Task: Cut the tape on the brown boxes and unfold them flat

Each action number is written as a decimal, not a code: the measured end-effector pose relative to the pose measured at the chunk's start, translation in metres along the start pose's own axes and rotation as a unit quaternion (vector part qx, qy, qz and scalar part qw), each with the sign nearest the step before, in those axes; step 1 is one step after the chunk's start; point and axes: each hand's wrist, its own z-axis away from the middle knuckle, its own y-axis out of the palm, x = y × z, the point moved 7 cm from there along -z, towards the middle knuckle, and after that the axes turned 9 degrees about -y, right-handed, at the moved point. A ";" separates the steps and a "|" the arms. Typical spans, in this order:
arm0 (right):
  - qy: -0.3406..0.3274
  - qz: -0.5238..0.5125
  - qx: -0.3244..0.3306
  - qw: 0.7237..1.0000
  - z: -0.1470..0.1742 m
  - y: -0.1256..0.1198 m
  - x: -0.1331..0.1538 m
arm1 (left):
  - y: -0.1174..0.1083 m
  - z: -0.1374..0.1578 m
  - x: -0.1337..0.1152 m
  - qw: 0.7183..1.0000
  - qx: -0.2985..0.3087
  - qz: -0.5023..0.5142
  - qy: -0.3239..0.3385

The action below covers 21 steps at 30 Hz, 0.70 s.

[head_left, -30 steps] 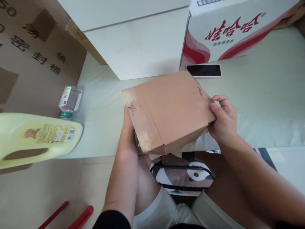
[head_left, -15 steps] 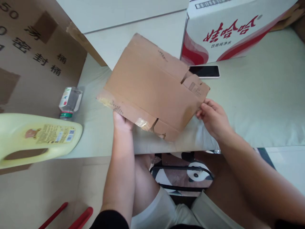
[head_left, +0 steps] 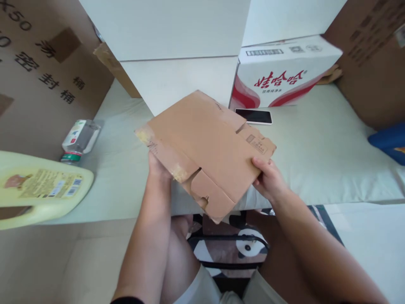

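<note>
A flattened brown cardboard box (head_left: 202, 139) is held up, tilted, over the front of the pale green padded surface. Torn flaps and patches of tape show along its near-left edge. My left hand (head_left: 159, 168) supports that edge from below, its fingers hidden under the cardboard. At the right side, my right hand (head_left: 268, 179) pinches the edge with the thumb on top. Behind the cardboard lies a phone (head_left: 254, 116) with a dark screen.
On the left are a clear bottle (head_left: 81, 139) with a green cap, a large pale yellow jug (head_left: 47, 188) and a big carton (head_left: 38, 80). White boxes (head_left: 183, 33) stand at the back, beside a red-and-white carton (head_left: 281, 80). A blue object (head_left: 389, 142) is at the right edge.
The cardboard has come lower and nearer to me, its near corner now past the padded edge. My right thumb has moved onto its top face. The view has shifted too.
</note>
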 end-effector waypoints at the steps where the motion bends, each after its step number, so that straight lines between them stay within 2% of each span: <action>1: -0.011 -0.007 -0.016 1.000 0.002 -0.001 0.005 | 0.001 0.002 -0.001 0.999 -0.013 0.042 -0.002; 5: -0.071 -0.046 -0.096 0.992 0.008 -0.010 0.026 | 0.002 0.011 -0.001 0.982 -0.036 0.171 -0.074; 8: -0.126 -0.053 -0.149 0.979 0.016 -0.018 0.042 | 0.003 0.017 -0.001 0.975 -0.034 0.183 -0.123; 11: -0.153 -0.005 -0.195 0.969 0.029 -0.034 0.056 | 0.003 0.021 -0.005 0.975 -0.036 0.181 -0.124; 14: -0.184 0.058 -0.256 0.947 0.049 -0.072 0.076 | 0.004 0.024 -0.007 0.976 -0.030 0.174 -0.125; 16: -0.221 0.098 -0.295 0.924 0.065 -0.109 0.095 | 0.004 0.024 -0.007 0.976 -0.028 0.176 -0.125; 18: -0.265 0.155 -0.304 0.902 0.075 -0.146 0.117 | 0.004 0.024 -0.007 0.974 -0.021 0.184 -0.129; 21: -0.339 0.224 -0.346 0.846 0.076 -0.200 0.161 | 0.007 0.023 -0.006 0.971 -0.001 0.196 -0.134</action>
